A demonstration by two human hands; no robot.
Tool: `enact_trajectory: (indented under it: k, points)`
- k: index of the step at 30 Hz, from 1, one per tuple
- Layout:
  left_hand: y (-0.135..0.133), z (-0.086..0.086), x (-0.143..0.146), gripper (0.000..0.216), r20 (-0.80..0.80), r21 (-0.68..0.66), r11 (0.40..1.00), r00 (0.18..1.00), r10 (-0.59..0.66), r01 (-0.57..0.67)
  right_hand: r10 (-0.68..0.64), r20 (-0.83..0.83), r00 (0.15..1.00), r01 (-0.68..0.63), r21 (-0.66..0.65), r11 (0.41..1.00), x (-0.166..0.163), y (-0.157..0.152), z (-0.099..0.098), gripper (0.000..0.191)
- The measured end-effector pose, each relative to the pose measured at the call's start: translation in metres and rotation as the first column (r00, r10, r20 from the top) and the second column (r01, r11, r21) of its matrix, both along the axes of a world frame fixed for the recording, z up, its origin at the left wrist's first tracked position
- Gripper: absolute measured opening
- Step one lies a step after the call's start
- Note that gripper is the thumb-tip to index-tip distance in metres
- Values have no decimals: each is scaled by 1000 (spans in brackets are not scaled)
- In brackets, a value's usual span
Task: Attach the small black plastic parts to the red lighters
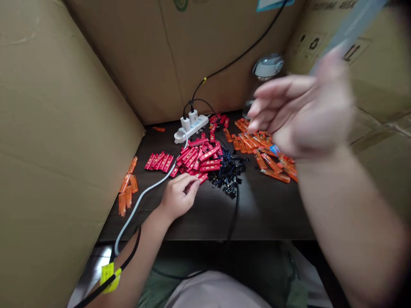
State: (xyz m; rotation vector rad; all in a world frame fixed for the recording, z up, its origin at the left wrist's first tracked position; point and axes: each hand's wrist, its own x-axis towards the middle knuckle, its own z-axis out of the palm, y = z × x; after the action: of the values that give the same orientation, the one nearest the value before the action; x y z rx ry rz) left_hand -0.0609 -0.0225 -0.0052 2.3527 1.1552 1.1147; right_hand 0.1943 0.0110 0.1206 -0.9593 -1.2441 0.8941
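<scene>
My left hand (178, 196) rests on the dark table (263, 209), fingers curled and pinched together at the near edge of a pile of red flat pieces (199, 156); what the fingertips hold I cannot make out. My right hand (302, 112) is raised close to the camera and blurred, fingers loosely stretched out to the left, nothing visible in them. Behind it lies a heap of orange translucent pieces (257, 147). A pile of small black parts (226, 171) sits between the red and orange heaps.
Cardboard walls (58, 128) enclose the table on three sides. A white power strip (192, 126) with plugs and black and grey cables sits at the back. A few orange pieces (127, 188) lie at the left. A clear bottle with a white cap (265, 70) stands at the back right.
</scene>
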Motion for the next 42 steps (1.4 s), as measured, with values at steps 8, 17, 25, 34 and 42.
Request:
enact_trajectory:
  k: [8,17,25,34,42]
  points:
    - [7,-21,3,20,-354,170,962,898,260,-211,-260,-89,961,264,33,964,-5,27,-112,56]
    - [7,-9,21,27,-701,87,976,683,203,-201,-189,434,881,172,80,982,-7,13,-125,51]
    - [2,9,15,24,-719,112,974,660,217,-197,-259,583,770,168,207,964,6,16,-122,47]
    - [29,33,27,15,260,-282,959,961,93,-17,-131,832,540,168,46,985,42,25,-117,40]
    - [47,5,43,14,503,-422,894,859,95,149,-57,850,523,101,5,995,30,27,-127,33]
